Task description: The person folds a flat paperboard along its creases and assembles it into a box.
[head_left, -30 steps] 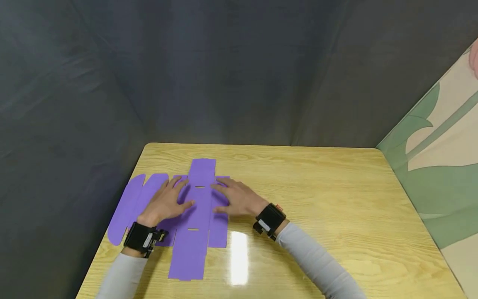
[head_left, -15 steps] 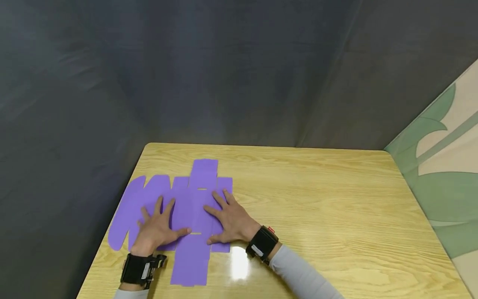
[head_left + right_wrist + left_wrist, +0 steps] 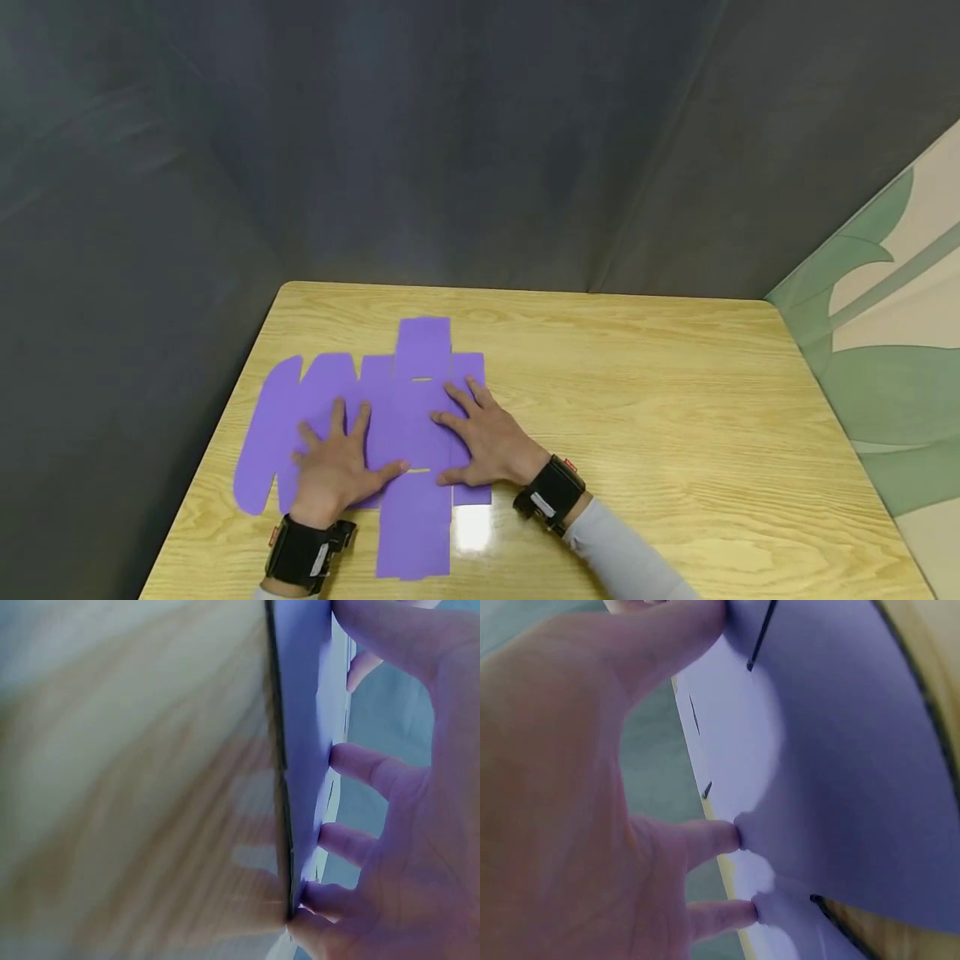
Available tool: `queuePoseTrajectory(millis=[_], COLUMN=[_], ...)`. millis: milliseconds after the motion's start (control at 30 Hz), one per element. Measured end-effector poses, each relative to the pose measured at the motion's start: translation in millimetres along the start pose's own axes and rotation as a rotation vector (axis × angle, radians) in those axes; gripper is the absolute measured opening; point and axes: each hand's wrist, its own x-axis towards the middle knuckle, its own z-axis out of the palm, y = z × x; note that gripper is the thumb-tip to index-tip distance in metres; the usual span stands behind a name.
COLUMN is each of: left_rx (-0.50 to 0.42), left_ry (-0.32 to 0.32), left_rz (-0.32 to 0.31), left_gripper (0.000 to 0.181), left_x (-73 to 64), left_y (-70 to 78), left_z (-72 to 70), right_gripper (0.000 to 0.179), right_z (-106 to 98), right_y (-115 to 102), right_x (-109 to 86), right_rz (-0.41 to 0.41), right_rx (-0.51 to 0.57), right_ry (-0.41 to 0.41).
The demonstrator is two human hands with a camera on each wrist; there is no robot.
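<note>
A flat purple die-cut box blank [image 3: 420, 517], with slots, flaps and rounded left panels, lies unfolded on the wooden table. My left hand [image 3: 333, 471] is spread over its left-middle panels, thumb pointing right toward the lower slot. On the right side panel rests my right hand [image 3: 495, 442], fingers splayed and reaching toward the centre panel. In the left wrist view, fingertips [image 3: 727, 834] touch the purple sheet [image 3: 840, 772]. The right wrist view shows several fingertips [image 3: 341, 755] pressing the sheet [image 3: 304, 682] close to its edge. Neither hand grips anything.
The wooden table [image 3: 660, 417] extends to the right of the blank, with its back edge against a dark curtain [image 3: 465, 150]. A green and beige patterned cloth [image 3: 885, 367] hangs along the right side. Black camera straps [image 3: 555, 492] circle both wrists.
Both hands first came down and nearer the front, spreading on the blank. Since then, hands and blank together have slid to the right across the table.
</note>
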Motion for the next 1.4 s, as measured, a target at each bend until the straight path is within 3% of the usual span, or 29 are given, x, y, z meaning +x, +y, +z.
queuePoseTrajectory(millis=[333,467,600,833,1100,1400], left_rx=[0.061,0.089,0.131,0.238,0.255,0.377], left_ry=[0.05,0.087,0.126,0.118,0.131,0.118], left_rz=[-0.042,-0.059,-0.064,-0.034,0.0,0.061], left_gripper=[0.121,0.124,0.125,0.125,0.123,0.12], left_x=[-1.4,-3.0,-2.6,-1.2,0.5,-6.2], left_y=[33.3,53.3,71.3,92.8,107.2,124.2], left_z=[7.9,14.7,18.4,20.2,25.3,33.5], right_gripper=[0.07,0.062,0.056,0.054,0.053,0.047], right_z=[-12,-17,-19,-23,-27,-23], right_y=[14,17,18,22,28,38], right_x=[-8.4,-12.4,-13.2,-17.2,-20.3,-27.4], right_rz=[0.011,0.07,0.159,0.286,0.354,0.393], right_rx=[0.043,0.038,0.019,-0.016,-0.066,-0.069], right_ry=[0.014,0.014,0.074,0.152,0.152,0.172])
